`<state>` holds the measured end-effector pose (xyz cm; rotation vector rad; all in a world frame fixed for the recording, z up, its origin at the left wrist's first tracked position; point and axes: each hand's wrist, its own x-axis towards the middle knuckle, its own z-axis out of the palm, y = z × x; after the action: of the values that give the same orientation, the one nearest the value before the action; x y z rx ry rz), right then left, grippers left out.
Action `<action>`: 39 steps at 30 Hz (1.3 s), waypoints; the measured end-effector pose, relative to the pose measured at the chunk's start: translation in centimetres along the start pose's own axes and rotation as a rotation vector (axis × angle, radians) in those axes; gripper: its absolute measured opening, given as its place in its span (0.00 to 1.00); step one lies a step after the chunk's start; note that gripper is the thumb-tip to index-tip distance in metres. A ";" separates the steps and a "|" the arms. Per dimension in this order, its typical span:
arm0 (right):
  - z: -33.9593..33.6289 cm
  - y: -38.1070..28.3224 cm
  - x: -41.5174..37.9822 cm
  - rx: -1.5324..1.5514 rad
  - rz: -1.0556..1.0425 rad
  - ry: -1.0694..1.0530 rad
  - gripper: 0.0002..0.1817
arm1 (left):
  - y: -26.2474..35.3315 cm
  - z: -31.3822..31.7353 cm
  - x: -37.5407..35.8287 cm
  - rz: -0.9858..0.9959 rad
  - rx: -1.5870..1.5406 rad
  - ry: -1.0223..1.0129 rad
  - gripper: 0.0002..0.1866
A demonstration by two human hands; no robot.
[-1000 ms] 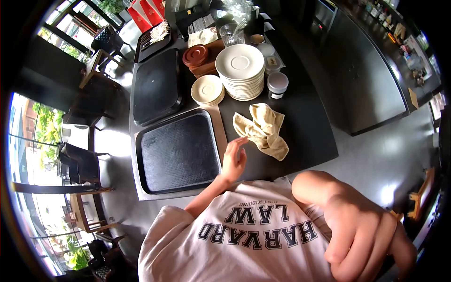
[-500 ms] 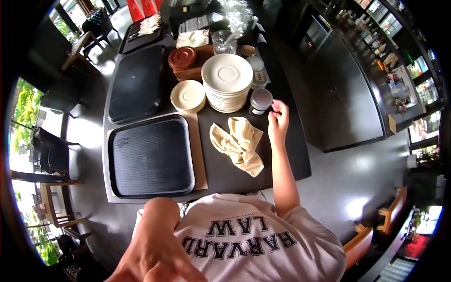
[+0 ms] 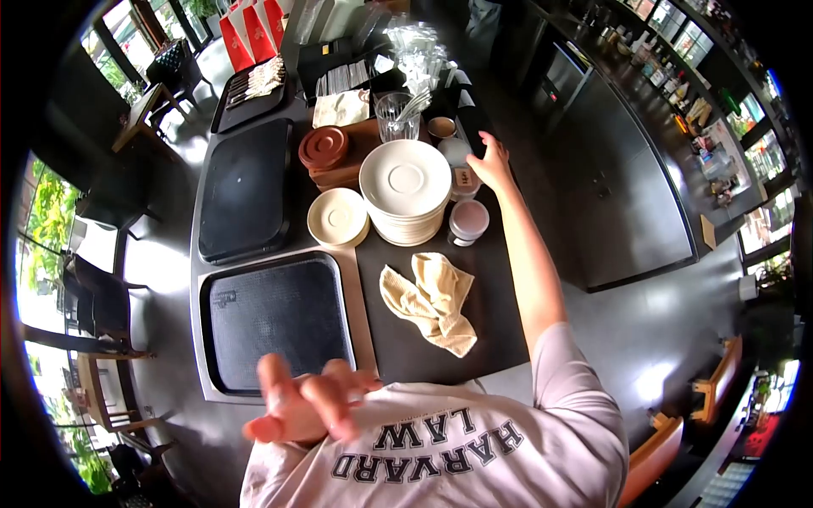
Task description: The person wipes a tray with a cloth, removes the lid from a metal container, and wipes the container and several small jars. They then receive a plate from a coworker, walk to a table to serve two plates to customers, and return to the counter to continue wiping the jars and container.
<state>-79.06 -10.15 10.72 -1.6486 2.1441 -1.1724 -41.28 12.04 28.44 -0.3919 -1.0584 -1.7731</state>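
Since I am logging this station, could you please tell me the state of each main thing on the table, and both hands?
Left hand: raised, fingers bent
Right hand: open, beside a round tub
Cloth: crumpled
Front tray: lying flat
White plates: stacked
Cream saucers: stacked
Glass: upright
Front jar: lidded
Rear tray: loaded

Red-and-white paper bags (image 3: 235, 44) stand at the far end, dark chairs (image 3: 96, 292) left, assorted bottles (image 3: 649, 52) right
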 end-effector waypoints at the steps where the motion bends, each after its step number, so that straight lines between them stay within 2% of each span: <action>1: 0.6 -0.1 1.3 -0.031 0.014 -0.003 0.40 | -0.5 -1.0 -0.8 -0.084 0.013 0.028 0.25; 2: 1.3 -0.3 2.5 -0.062 0.027 -0.006 0.43 | -0.6 -1.9 -1.9 -0.157 0.031 0.065 0.26; 5: 3.4 -1.5 5.1 -0.226 0.117 -0.086 0.52 | -2.0 -3.6 -4.8 -0.169 -0.025 0.239 0.27; 8: 4.1 -4.2 6.2 -0.419 0.231 -0.223 0.54 | -2.5 -4.6 -6.5 -0.146 -0.153 0.422 0.26; 9: 3.9 -5.4 6.6 -0.452 0.324 -0.295 0.52 | -2.5 -5.0 -6.9 -0.132 -0.161 0.438 0.27; 14: 6.3 -4.5 8.4 -0.412 0.459 -0.376 0.47 | -2.6 -8.1 -8.4 -0.179 -0.074 0.604 0.27; 16: 6.7 -3.8 8.2 -0.346 0.387 -0.256 0.40 | -2.9 -9.2 -8.9 -0.194 -0.254 0.723 0.26; 17: 6.8 -3.6 8.1 -0.332 0.363 -0.217 0.40 | -3.0 -9.6 -9.0 -0.206 -0.291 0.748 0.25; 22: 5.8 -3.5 8.0 -0.175 0.235 -0.013 0.41 | -3.6 -10.5 -8.1 -0.250 -0.276 0.726 0.24; 23: 5.1 -3.6 8.1 -0.120 0.243 -0.024 0.44 | -3.8 -10.6 -7.8 -0.263 -0.265 0.704 0.24; 26: 3.4 -3.1 8.7 -0.153 0.082 0.161 0.43 | -4.1 -10.6 -7.3 -0.308 -0.186 0.635 0.24; 27: 1.4 -4.7 8.4 -0.102 0.132 0.136 0.43 | -4.2 -10.6 -7.1 -0.327 -0.140 0.604 0.24; 28: 0.3 -4.7 8.8 -0.084 0.151 0.164 0.38 | -4.4 -10.6 -6.9 -0.346 -0.094 0.571 0.25; 30: -2.2 -2.8 9.9 0.077 0.050 0.122 0.31 | -4.5 -10.6 -6.2 -0.423 0.029 0.517 0.26; 32: -8.0 -8.4 7.5 0.225 0.027 -0.044 0.25 | -4.5 -10.4 -5.2 -0.497 0.151 0.456 0.27; 33: -10.0 -9.7 6.6 0.308 -0.021 -0.105 0.31 | -4.4 -10.2 -4.6 -0.535 0.240 0.455 0.29; 34: -12.5 -12.7 4.7 0.343 -0.060 -0.145 0.31 | -4.6 -10.0 -4.1 -0.534 0.301 0.452 0.31; 39: -17.9 -16.7 -0.5 0.549 -0.102 -0.391 0.31 | -6.4 -9.0 -1.5 -0.502 0.346 0.470 0.33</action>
<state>-77.07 -2.46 33.89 -1.5741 1.3643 -1.2023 -44.41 6.47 19.23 0.5260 -1.1446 -1.9234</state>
